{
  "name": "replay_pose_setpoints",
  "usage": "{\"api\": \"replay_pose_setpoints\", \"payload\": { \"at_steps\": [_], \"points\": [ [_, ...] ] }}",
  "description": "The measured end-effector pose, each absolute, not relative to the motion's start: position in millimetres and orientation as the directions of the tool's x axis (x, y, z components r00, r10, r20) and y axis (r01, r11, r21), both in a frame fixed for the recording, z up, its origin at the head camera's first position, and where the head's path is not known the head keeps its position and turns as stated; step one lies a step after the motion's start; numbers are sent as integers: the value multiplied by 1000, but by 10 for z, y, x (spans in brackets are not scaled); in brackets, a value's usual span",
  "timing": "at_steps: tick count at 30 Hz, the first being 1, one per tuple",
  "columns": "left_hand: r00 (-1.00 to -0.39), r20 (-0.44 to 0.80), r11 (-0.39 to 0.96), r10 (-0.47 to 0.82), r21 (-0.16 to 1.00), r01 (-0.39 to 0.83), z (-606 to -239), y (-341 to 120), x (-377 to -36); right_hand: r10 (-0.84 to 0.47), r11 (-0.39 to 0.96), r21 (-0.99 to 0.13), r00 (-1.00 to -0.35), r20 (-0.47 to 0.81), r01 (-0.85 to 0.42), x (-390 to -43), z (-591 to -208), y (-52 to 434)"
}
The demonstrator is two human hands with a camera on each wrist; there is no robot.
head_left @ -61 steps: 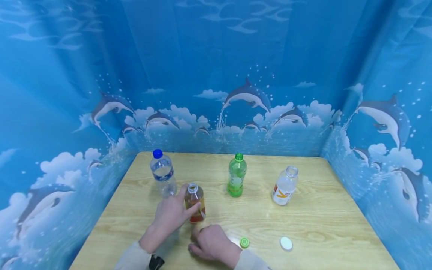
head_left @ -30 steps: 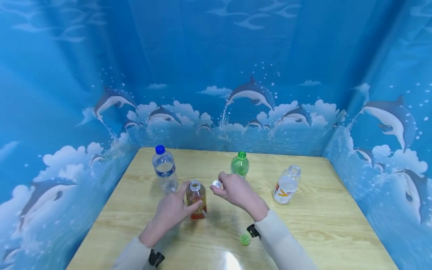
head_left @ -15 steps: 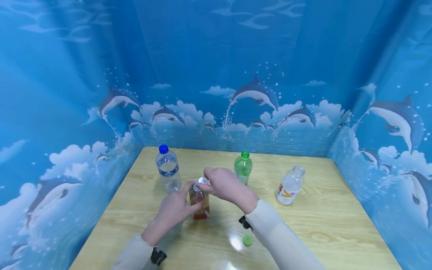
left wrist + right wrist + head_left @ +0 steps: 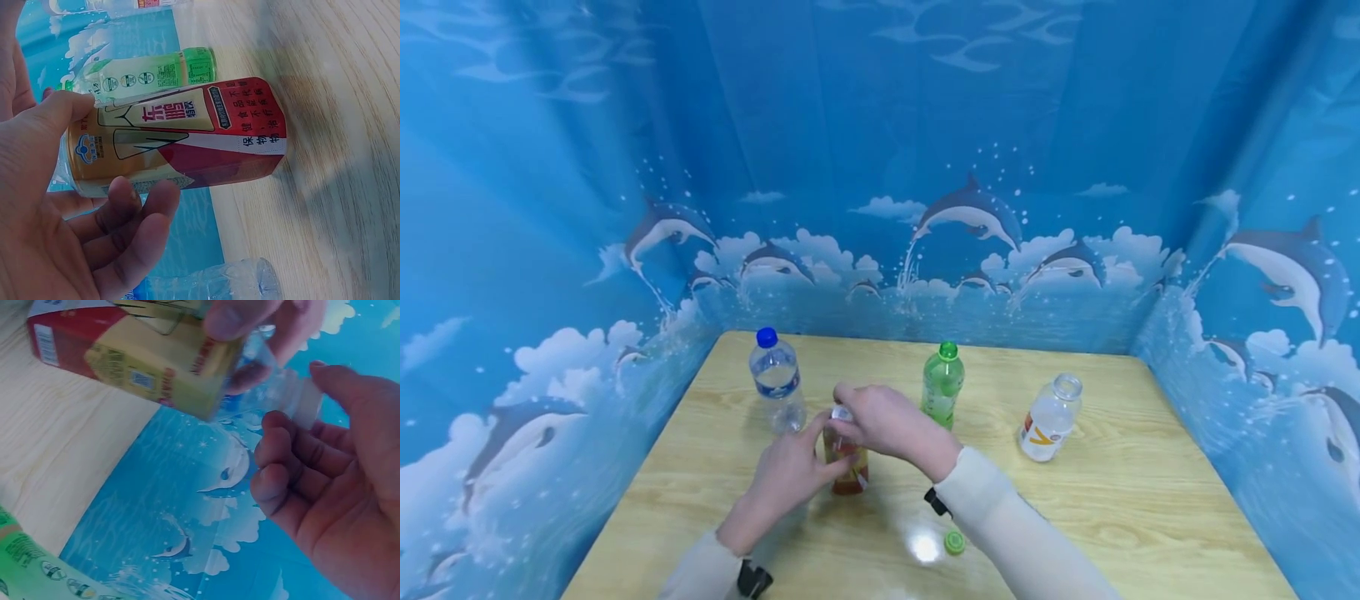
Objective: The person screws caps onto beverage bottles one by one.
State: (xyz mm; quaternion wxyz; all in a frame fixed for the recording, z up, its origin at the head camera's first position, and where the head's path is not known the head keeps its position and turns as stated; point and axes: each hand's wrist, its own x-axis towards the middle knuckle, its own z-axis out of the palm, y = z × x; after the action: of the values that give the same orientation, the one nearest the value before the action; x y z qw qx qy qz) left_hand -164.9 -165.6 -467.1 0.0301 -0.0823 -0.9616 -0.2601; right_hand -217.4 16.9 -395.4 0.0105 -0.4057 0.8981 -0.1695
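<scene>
My left hand (image 4: 786, 475) grips the upper body of a bottle (image 4: 187, 137) with a red and gold label, which stands upright on the table. Amber drink shows inside the bottle in the head view. On its mouth sits a white cap (image 4: 307, 403), pinched between the thumb and fingers of my right hand (image 4: 891, 421). Just behind the left hand stands a clear bottle (image 4: 777, 383) with a blue cap. A green bottle (image 4: 943, 387) without a cap is behind the right hand and partly covered by it.
An uncapped clear jar-like bottle (image 4: 1049, 421) with a white label stands at the right. A loose green cap (image 4: 954, 542) lies near the right forearm. The wooden table (image 4: 1120, 500) is enclosed by blue dolphin-print curtains (image 4: 865, 125).
My right hand rose from the table's front with a white cap and brought it onto the mouth of the amber drink bottle. The left hand kept its grip on that bottle.
</scene>
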Motion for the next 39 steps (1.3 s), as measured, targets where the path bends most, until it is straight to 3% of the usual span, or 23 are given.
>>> {"api": "replay_pose_setpoints", "payload": {
  "at_steps": [10, 18, 24, 30, 39],
  "points": [
    [-983, 101, 845, 153, 502, 183, -4704, -1628, -1673, -716, 603, -337, -677, 170, -723, -2176, -4018, 239],
    [-980, 120, 845, 158, 498, 197, -4712, -1657, -1676, -664, 613, -125, -595, 452, -780, -2256, -4225, 219],
    [-978, 123, 858, 169, 470, 208, -4697, -1662, -1707, -711, 538, -212, -574, 405, -816, -2255, -4152, 342],
    [-983, 105, 855, 150, 486, 183, -4684, -1676, -1695, -715, 563, -250, -616, 331, -788, -2245, -4106, 307],
    [-989, 81, 845, 126, 514, 150, -4717, -1685, -1668, -687, 572, -232, -614, 389, -787, -2277, -4193, 296]
  ]
}}
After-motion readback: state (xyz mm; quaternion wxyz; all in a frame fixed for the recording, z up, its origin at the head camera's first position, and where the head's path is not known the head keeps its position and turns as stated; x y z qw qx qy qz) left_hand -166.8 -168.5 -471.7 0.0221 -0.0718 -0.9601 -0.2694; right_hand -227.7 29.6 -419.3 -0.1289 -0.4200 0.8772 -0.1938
